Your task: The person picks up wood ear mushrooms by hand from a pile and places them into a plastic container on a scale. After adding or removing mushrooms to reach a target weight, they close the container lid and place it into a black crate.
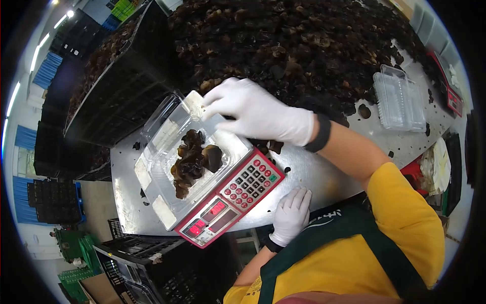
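Your right hand (248,109) is hanging over the clear tray (162,153) on the scale (225,212), fingers bent — whether pinching, I cannot tell. Dark fungus pieces (190,166) are lying inside, probably soft, light, slippery — cup them underneath. Your left hand (292,215), fingers extended, is resting by the worktop (331,177).

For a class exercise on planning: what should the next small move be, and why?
Probably, the right hand should add a few pieces from the pile: the tray on the scale holds only a small cluster with bare floor around it, and the pile lies just beyond the hand.
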`<action>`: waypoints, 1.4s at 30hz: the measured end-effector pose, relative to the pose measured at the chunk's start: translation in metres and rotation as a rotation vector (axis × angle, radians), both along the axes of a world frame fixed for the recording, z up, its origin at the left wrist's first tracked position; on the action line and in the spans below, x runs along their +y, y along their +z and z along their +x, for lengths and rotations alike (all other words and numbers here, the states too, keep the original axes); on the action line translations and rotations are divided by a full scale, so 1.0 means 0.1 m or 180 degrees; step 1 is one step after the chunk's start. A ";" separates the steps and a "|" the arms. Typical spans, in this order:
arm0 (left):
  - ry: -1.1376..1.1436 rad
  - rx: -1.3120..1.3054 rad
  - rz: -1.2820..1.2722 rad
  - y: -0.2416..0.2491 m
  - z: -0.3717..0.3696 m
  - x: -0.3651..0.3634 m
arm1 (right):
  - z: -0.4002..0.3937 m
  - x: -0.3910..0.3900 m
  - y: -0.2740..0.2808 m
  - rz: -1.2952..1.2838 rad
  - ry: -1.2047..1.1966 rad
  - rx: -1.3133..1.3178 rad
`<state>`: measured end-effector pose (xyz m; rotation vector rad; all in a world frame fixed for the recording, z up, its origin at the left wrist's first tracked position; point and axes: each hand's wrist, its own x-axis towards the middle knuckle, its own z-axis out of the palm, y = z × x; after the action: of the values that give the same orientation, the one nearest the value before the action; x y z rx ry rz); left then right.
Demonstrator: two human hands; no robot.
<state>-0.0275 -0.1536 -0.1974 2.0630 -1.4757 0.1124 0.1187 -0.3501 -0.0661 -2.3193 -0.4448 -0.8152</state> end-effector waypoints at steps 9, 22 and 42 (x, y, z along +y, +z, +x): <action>-0.0145 0.0020 0.0092 -0.13 0.01 0.06 | 0.51 0.73 0.11 -0.2161 -0.0170 0.0942; -0.0056 -0.0056 -0.0102 -0.01 -0.02 0.01 | -0.45 -0.09 0.33 0.0085 -0.0189 0.0307; 0.0239 -0.0101 -0.0188 0.09 -0.05 -0.28 | -2.56 -1.11 -0.47 0.0141 -0.1232 0.1578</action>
<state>-0.0327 -0.1816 -0.1883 2.0781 -1.3972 0.2170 -0.1375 -0.4606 -0.1133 -2.4875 0.2409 -0.3804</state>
